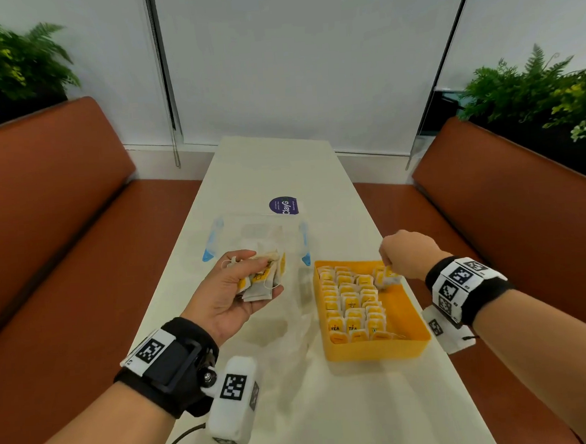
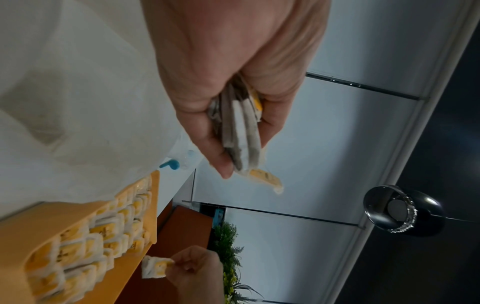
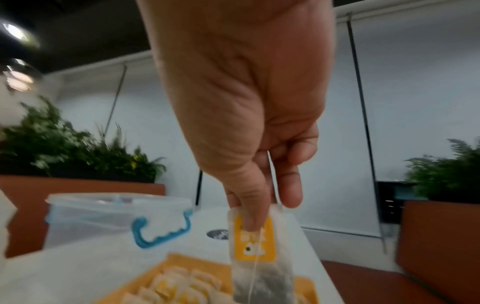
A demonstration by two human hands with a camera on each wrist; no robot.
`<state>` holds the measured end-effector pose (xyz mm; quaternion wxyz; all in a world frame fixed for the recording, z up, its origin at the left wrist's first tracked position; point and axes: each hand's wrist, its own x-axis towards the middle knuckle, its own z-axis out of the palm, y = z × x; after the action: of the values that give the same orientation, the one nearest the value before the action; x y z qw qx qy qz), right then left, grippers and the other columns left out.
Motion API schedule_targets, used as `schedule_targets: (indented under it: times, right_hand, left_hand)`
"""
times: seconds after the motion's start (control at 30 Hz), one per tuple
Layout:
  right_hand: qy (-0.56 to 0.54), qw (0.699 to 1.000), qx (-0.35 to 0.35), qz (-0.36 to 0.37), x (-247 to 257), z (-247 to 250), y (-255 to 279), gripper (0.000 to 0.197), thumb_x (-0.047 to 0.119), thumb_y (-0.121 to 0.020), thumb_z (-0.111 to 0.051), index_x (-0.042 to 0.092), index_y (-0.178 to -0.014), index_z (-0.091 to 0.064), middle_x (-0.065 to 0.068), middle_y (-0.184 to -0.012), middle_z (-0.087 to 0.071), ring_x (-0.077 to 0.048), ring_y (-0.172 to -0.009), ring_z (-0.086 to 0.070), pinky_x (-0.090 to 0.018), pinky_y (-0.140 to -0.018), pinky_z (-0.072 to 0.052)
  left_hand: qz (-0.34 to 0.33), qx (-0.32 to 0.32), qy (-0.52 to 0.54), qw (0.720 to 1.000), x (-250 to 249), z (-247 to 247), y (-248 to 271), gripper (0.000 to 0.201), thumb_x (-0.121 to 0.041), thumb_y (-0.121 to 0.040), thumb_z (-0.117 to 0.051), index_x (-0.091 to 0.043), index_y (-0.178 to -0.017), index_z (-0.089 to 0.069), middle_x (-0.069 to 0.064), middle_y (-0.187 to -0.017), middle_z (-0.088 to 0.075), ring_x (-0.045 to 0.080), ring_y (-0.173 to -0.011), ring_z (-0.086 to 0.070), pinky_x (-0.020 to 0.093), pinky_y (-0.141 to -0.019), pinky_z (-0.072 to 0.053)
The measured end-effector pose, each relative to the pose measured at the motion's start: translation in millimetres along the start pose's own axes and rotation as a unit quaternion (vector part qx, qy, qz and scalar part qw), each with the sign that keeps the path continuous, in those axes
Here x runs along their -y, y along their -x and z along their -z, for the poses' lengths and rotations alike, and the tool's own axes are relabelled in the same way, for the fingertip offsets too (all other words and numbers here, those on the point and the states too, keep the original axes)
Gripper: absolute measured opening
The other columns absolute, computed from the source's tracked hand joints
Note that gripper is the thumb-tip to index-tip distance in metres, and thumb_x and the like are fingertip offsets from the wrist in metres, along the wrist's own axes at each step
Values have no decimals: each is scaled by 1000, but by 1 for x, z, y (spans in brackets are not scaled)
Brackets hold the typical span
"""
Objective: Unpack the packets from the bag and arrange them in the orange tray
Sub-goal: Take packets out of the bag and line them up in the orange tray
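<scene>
Right hand (image 3: 233,98): thumb and fingers pinch 1 tea bag (image 3: 259,257) by its top edge; the bag hangs upright over the far right part of the tray.
Left hand (image 1: 225,293): palm up, fingers curled round a bunch of packets (image 1: 262,278), held above the table, left of the tray.
Tray (image 1: 407,321): orange, on the white table (image 1: 296,410); rows of packets stand in its left and middle part, the right strip is bare.
Bag (image 1: 254,234): clear plastic with blue clips, on the table beyond the left hand.
Benches (image 1: 45,237): brown, along both sides of the table.

Bare tray (image 1: 407,321) strip right of packets (image 1: 351,307)
</scene>
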<state>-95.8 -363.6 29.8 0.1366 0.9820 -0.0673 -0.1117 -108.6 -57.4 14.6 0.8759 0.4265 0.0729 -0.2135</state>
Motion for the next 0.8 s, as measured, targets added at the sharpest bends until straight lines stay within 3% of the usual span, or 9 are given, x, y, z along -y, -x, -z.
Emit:
schedule_targets:
  times: [0.17,0.3,0.43,0.57,0.8]
  right_hand:
    - [-38,998,38,-20,-6,-23,-20,19,6,-82,-60,24,-75,-60,-5,-96,-65,-26,-85,-65,-39,-77,-57]
    - [-34,999,32,-28,-4,-38,-31,18,4,-85,-55,17,-89,-67,-5,-95,-69,-25,-84,-66,-36,-76,-57]
    - [10,999,25,-27,1,-46,-38,22,3,-89,-48,13,-101,-63,-8,-101,-65,-26,-84,-62,-32,-67,-50]
    - [20,999,15,-26,2,-54,-44,23,2,-90,-45,13,-100,-62,-6,-97,-63,-25,-78,-58,-31,-65,-48]
    - [33,999,-3,-14,2,-64,-51,24,0,-90,-44,13,-104,-60,-5,-99,-65,-24,-84,-63,-30,-66,-49]
  left_hand:
    - [4,-4,-11,1000,3,0,0,19,2,-82,-65,-13,-91,-57,16,-94,-68,29,-79,-71,45,-64,-60]
    - [5,-7,-24,1000,6,1,-1,18,3,-82,-64,-13,-90,-58,14,-92,-69,25,-71,-72,45,-62,-60]
    - [4,-11,-32,999,8,2,-2,19,3,-82,-65,-13,-88,-58,13,-84,-71,26,-69,-72,43,-60,-60]
    - [3,-11,-37,999,9,1,-4,19,2,-81,-66,-13,-88,-58,12,-80,-73,27,-69,-72,43,-61,-60]
    - [1,-10,-41,999,11,-2,-6,19,2,-81,-65,-13,-88,-58,13,-82,-73,27,-70,-72,44,-63,-60]
